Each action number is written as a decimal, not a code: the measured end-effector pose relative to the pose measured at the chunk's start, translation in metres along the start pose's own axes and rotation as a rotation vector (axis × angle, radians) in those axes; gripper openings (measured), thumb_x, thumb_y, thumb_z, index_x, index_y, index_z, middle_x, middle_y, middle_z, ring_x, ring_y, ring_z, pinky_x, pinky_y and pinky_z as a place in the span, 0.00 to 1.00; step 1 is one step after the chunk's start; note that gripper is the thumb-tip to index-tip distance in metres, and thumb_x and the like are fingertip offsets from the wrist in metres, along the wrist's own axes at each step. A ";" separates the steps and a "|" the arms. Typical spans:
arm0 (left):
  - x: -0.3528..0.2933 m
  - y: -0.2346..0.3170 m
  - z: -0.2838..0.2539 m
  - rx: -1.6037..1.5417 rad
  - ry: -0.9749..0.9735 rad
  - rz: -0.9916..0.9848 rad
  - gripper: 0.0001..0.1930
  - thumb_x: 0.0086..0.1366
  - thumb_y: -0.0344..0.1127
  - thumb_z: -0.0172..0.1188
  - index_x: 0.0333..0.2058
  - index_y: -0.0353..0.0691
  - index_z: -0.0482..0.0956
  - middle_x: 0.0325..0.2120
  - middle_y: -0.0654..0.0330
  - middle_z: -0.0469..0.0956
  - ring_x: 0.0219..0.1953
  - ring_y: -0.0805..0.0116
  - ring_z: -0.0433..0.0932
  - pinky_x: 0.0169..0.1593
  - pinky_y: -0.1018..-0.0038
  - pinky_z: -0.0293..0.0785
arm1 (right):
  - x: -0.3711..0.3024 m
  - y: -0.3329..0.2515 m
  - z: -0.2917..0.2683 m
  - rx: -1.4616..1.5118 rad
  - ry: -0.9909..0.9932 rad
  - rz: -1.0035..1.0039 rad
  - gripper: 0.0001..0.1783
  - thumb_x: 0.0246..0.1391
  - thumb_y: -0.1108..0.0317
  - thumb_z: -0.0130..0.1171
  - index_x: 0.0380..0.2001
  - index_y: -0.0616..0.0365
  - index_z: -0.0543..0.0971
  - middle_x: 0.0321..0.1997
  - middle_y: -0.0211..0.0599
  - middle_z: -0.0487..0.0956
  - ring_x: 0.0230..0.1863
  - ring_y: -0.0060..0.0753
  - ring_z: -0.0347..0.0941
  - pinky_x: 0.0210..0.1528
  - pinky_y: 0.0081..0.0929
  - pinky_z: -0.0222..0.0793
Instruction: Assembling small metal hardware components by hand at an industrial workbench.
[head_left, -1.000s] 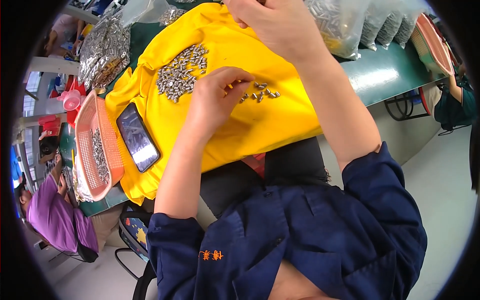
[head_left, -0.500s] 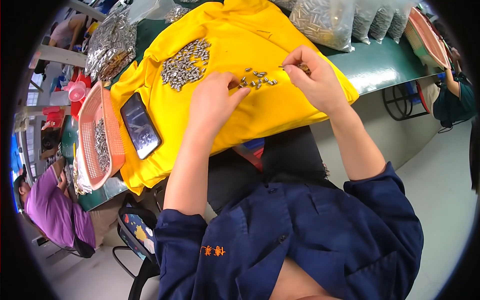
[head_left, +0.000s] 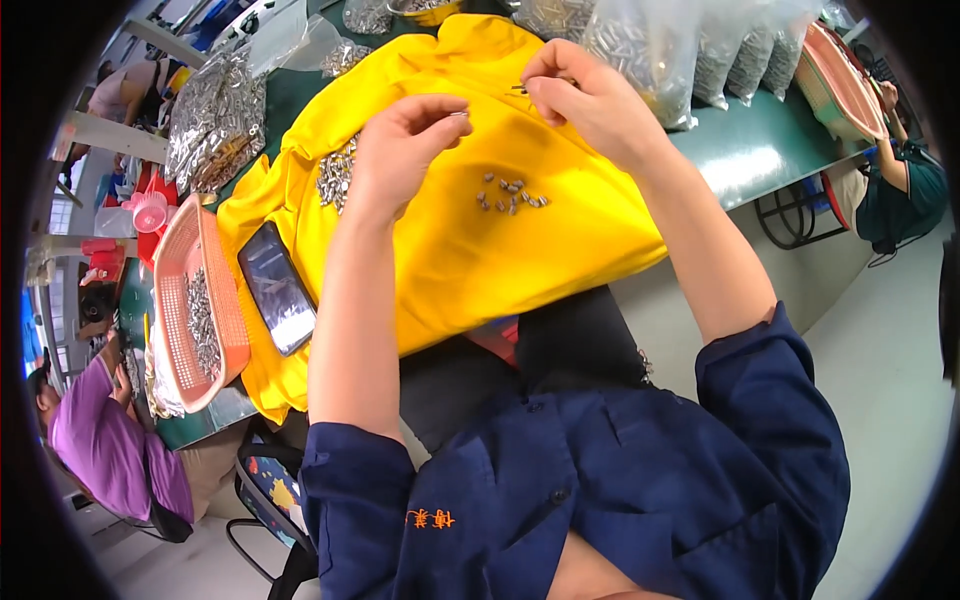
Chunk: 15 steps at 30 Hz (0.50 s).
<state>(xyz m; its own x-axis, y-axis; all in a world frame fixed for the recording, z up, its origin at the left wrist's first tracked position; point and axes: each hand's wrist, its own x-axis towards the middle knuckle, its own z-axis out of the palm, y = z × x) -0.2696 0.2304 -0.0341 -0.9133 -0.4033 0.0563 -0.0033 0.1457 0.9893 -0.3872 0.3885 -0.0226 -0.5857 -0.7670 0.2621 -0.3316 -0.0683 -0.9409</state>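
Note:
My left hand is raised over the yellow cloth, thumb and forefinger pinched on a small silvery metal piece. To its right, my right hand is closed, and a thin dark pin-like piece sticks out from its fingertips. The rest of what lies in that palm is hidden. Below and between the hands lies a small group of short metal cylinders. A bigger pile of metal cylinders is partly covered by my left hand.
A phone lies at the cloth's left, beside a pink basket of metal parts. Bags of metal parts line the back of the green table. Another basket stands far right. A person in purple sits at left.
Both hands have moved up and away from me over the cloth. My left hand has left the small group of cylinders and now covers part of the bigger pile.

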 end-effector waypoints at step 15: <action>0.015 -0.019 0.017 -0.222 -0.058 -0.116 0.08 0.53 0.24 0.55 0.34 0.30 0.74 0.28 0.59 0.76 0.29 0.74 0.75 0.37 0.82 0.71 | 0.013 0.028 0.006 -0.083 -0.142 0.085 0.02 0.47 0.73 0.49 0.26 0.59 0.67 0.23 0.21 0.66 0.23 0.12 0.57 0.23 0.13 0.55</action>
<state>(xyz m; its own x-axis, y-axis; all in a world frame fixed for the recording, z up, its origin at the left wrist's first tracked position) -0.2903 0.2366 -0.0545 -0.9339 -0.3524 -0.0604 -0.0256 -0.1025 0.9944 -0.3995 0.3728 -0.0464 -0.5061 -0.8503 0.1443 -0.3491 0.0489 -0.9358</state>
